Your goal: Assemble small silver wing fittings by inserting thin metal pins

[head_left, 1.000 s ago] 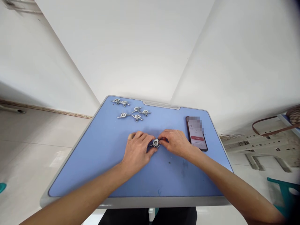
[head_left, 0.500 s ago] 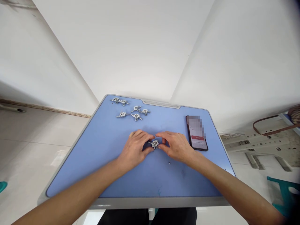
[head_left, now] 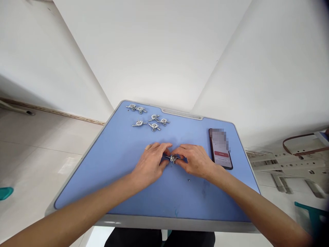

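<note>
Near the middle of the blue table, a small silver metal valve with a flanged body and thin stems is between my two hands. My left hand has its thumb and fingers closed at the valve's left stem. From the other side, my right hand pinches the valve's right part between thumb and fingers. My fingertips partly cover both ends. Several similar metal valves lie at the far left of the tabletop. A tiny metal piece rests on the table below my right hand.
To the right of my right hand lies a phone with its screen lit. A white wall stands behind the table. On the right are a pale perforated structure and a green stool.
The valve has been turned between my fingers and now shows more edge-on. My right fingers have closed in over it. The whole view has shifted slightly.
</note>
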